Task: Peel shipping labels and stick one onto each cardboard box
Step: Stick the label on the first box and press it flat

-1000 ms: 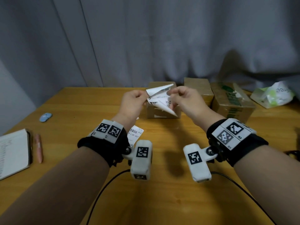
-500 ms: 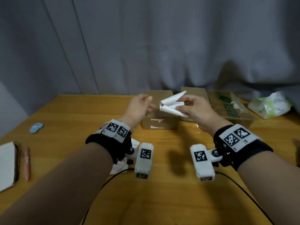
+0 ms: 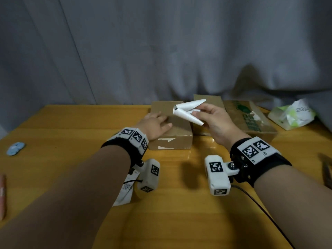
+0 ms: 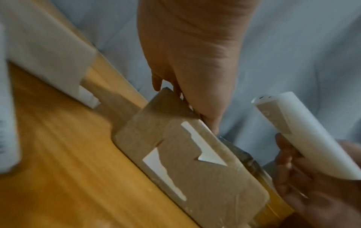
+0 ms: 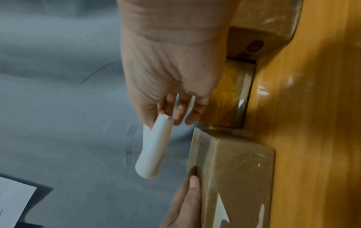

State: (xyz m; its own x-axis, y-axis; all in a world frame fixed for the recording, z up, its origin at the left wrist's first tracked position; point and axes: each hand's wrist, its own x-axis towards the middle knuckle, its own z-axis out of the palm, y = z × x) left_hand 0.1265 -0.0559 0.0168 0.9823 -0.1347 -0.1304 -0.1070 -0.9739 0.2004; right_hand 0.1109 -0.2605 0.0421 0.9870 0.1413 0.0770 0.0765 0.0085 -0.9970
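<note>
Three cardboard boxes stand in a row at the back of the wooden table: a near one [image 3: 177,128], a middle one [image 3: 209,101] and a green-printed one [image 3: 251,121]. My left hand [image 3: 156,125] lies flat on top of the near box [image 4: 187,157], fingers straight, thumb at its near edge. My right hand [image 3: 212,119] hovers above the gap between the boxes and pinches a white label [image 3: 186,110] that is partly split from its backing and curls in a V [image 5: 154,148]. Torn white label scraps show on the near box's front face [image 3: 166,142].
A label sheet [image 3: 125,193] lies on the table under my left wrist camera. A blue object [image 3: 15,148] and a pink pen [image 3: 2,194] sit at the left edge, a crumpled green-and-white bag [image 3: 292,114] at the back right. Grey curtain hangs behind the table.
My left hand let go of the label and came down flat onto the near box. My right hand kept the label and carried it right, above the boxes.
</note>
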